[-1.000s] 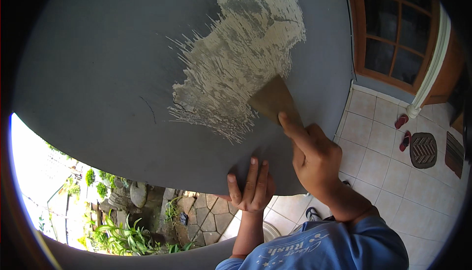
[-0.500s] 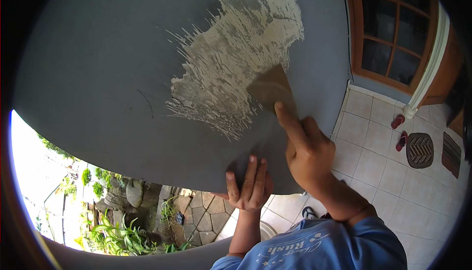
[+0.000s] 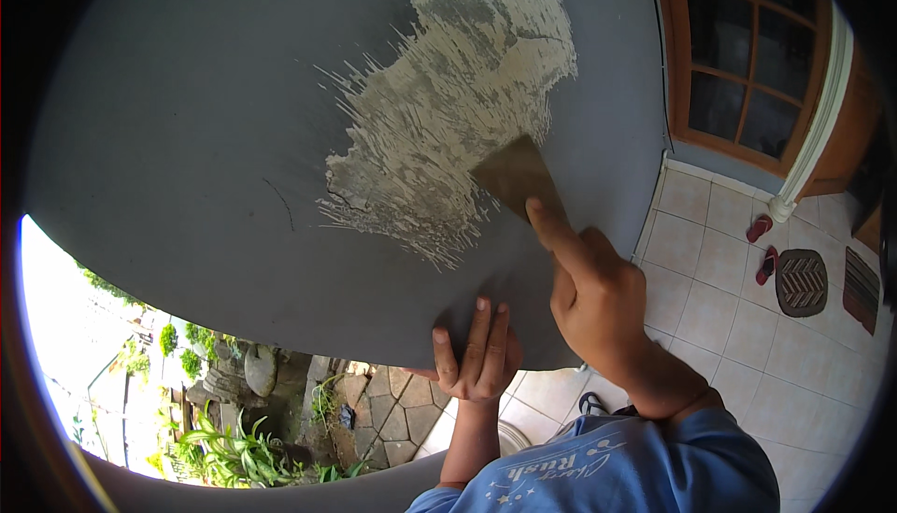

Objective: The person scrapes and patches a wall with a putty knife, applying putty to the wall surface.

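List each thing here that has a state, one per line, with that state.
Wall: grey coat partly gone
Patch: rough, streaked
Scraper: held, blade at patch's edge
Right hand: closed around scraper
Left hand: open, fingers on wall
Red sandals: unworn
Oval mat: lying flat

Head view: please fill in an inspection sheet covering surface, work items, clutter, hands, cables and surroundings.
Surface: gray painted surface with a large, pale, rough-edged patch where paint is missing.
Work items: flat scraper, its blade over the patch's lower right edge.
Clutter: red sandals, a dark oval mat and a striped mat on the tiled floor.
Hands: right hand grips the scraper; left hand has its fingers laid on the gray surface near its lower edge.
Cables: a thin dark line beside the window; whether it is a cable, cannot tell.
Surroundings: wood-framed window upper right; plants and stone paving lower left.
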Available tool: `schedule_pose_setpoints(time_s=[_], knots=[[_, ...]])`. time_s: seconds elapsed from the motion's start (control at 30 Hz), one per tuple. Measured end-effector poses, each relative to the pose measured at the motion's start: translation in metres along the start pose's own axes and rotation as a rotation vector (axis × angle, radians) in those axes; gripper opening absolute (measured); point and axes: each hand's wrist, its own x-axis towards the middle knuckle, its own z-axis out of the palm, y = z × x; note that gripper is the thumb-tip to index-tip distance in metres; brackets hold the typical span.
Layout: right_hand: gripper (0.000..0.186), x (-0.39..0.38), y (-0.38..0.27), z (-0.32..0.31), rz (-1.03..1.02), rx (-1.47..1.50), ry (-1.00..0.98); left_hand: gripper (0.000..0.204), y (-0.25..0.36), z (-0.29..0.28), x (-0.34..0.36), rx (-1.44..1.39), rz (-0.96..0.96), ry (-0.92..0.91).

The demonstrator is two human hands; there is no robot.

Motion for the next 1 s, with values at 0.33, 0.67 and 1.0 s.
schedule_pose_setpoints(time_s=[0.33, 0.67, 1.0], knots=[[0.061, -0.001, -0.005, -0.001, -0.003, -0.032, 0.009, 0.02, 0.001, 0.003, -0.002, -0.026, -0.034, -0.004], [0.057, -0.009, -0.004, -0.005, 0.028, -0.017, -0.038, 0.016, -0.001, 0.001, -0.003, -0.036, -0.003, 0.029], [0.056, -0.007, -0.004, -0.007, 0.023, -0.048, -0.051, 0.017, 0.003, 0.004, -0.002, -0.038, -0.055, 0.021]])
